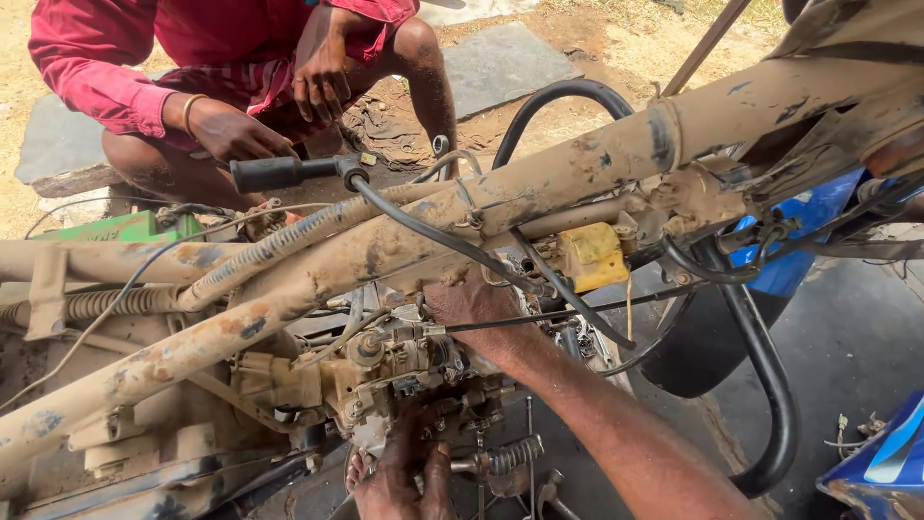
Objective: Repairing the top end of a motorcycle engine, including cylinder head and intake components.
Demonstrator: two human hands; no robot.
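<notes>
Yellow box sits just beside right hand, above engine.

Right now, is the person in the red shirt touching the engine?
No, the person in the red shirt crouches behind the muddy frame, hands off the engine.

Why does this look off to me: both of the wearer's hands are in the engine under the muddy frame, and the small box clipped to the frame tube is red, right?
Not red. In the head view the small box on the muddy frame is yellow. The rest stands: the right hand and the left hand are both at the engine below it.
</notes>
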